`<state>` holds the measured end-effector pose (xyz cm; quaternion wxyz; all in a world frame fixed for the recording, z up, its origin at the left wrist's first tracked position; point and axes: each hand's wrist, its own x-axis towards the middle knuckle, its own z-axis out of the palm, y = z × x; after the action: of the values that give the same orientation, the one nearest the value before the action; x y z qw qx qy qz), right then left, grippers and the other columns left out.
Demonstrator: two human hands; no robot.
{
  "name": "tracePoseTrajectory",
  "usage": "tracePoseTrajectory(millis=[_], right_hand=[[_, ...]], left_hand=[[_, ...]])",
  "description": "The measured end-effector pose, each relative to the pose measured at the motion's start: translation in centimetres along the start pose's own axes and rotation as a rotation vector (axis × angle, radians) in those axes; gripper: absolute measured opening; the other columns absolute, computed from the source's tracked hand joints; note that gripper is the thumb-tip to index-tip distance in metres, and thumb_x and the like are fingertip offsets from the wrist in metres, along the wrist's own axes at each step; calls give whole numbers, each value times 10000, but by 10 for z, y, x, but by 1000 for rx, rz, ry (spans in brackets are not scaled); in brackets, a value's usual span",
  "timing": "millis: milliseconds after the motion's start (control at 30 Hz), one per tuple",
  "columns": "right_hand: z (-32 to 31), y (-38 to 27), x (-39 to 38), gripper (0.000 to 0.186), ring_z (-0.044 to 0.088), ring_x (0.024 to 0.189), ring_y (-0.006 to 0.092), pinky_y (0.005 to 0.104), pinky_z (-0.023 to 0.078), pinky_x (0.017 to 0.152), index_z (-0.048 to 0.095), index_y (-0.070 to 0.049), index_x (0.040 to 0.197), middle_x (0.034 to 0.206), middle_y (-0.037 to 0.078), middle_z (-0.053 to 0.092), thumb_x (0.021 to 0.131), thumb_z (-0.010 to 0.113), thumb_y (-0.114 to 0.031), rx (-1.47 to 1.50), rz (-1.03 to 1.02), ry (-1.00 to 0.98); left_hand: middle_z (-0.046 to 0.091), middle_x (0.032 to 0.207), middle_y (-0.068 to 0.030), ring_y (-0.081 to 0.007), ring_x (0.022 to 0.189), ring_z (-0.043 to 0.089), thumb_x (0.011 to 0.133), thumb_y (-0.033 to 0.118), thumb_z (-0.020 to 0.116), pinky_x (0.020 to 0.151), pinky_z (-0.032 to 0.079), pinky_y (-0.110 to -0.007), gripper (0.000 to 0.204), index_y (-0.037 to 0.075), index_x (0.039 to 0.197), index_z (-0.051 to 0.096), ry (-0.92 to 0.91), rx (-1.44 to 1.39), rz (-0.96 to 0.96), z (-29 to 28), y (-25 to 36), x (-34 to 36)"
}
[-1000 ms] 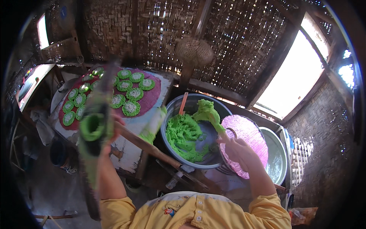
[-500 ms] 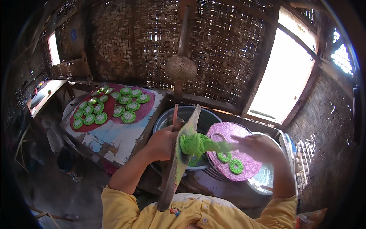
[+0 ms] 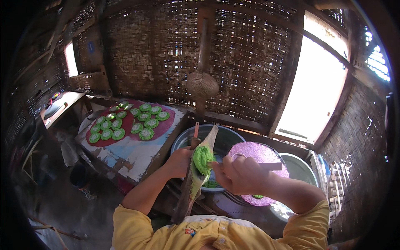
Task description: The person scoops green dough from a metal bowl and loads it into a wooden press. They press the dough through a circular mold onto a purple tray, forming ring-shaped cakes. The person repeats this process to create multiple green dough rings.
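Observation:
My left hand (image 3: pixel 180 161) is closed around the upright handle of a long wooden paddle-like board (image 3: pixel 186 199), which slants up from my chest. A lump of bright green dough (image 3: pixel 202 160) clings to the board's face. My right hand (image 3: pixel 246 176) grips a flat-handled spatula (image 3: pixel 271 166), its fingers close against the dough. Under that hand lies a round pink sheet (image 3: pixel 266 153) with a thin pale ring (image 3: pixel 238 155) on it. Part of a green dough ring (image 3: pixel 258 196) shows below the hand; the spatula's tip is hidden.
A grey-blue basin (image 3: pixel 233 134) with green dough inside stands behind the board. At right is a pale tub (image 3: pixel 306 173). Several green rounds (image 3: pixel 118 133) lie on pink and red sheets atop the left table (image 3: pixel 125 160). A woven wall (image 3: pixel 158 62) rises behind.
My right hand has swung left from over the pink sheet to the dough on the board, now covering most of the green rings. The view has shifted slightly; my left hand keeps its grip.

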<state>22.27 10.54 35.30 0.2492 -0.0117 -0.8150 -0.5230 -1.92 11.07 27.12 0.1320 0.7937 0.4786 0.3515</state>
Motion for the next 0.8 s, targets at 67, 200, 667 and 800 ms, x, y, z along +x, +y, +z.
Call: tracePoseTrajectory(millis=[67,200,667,800], right_hand=[[-1,7,-3,156,487,497,132,263,362,402,603,-142,981,635,30,509,845,568,-208,230,126,-192],[-27,44,-26,231,557,547,123,330,451,489,606,-126,1037,652,7,576,836,606,-239,210,309,-173],[-17,82,-21,403,604,554,224,367,477,537,661,-198,969,615,56,606,924,388,-491,860,614,-867],[-18,83,-6,386,613,573,238,386,485,560,659,-190,933,610,58,590,926,392,-469,796,609,-998]], left_hand=[[647,903,-137,-317,856,624,655,294,711,745,494,-396,374,101,969,650,-53,21,-95,-2,-13,-2],[649,937,-146,-319,863,624,678,315,711,755,491,-400,492,67,1085,588,105,-133,-136,-11,-31,-8],[600,987,-168,-356,866,604,657,335,713,761,492,-429,380,134,976,664,247,55,-89,-2,1,-9],[597,953,-161,-343,846,611,641,331,723,747,497,-427,386,147,976,669,238,168,-139,-1,13,-13]])
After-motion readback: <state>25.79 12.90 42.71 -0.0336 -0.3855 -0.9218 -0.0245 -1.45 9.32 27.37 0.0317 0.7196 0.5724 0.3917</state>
